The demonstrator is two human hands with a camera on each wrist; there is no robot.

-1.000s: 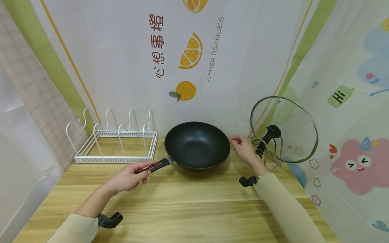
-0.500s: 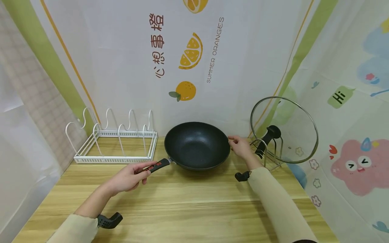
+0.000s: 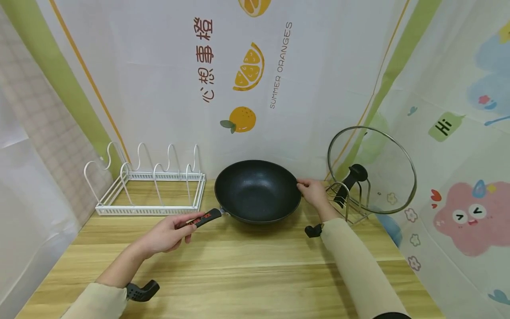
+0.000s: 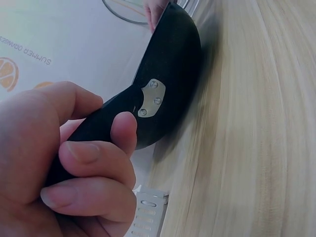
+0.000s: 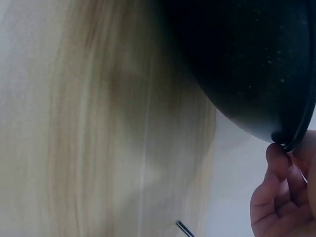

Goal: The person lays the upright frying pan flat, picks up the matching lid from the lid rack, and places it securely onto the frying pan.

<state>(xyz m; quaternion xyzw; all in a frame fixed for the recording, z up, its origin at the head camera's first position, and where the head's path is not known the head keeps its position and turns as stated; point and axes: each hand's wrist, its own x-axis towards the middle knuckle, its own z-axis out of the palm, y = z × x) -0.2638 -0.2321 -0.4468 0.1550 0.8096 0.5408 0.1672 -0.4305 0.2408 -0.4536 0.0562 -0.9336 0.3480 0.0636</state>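
Note:
A black wok (image 3: 256, 192) stands on the wooden table near the back, its dark inside facing up and toward me. My left hand (image 3: 167, 232) grips its black handle (image 3: 209, 216), which has red lettering. In the left wrist view, the fingers (image 4: 98, 163) curl round that handle below a riveted metal bracket (image 4: 152, 98). On the wok's far side, my right hand (image 3: 316, 197) pinches the right edge of the rim. The right wrist view has thumb and fingertips meeting at the edge of the wok (image 5: 247, 64); part of this hand is cut off by the frame.
To the left stands a white wire rack (image 3: 149, 210) with several upright loops. A glass lid (image 3: 392, 168) with a black knob leans in a metal stand (image 3: 352, 212) at the right, close to my right hand. A printed curtain (image 3: 159, 88) hangs behind the table (image 3: 239, 274).
My right hand has moved a little left, from just beside the wok's rim onto it, and now pinches it. The left hand and the wok look almost unmoved.

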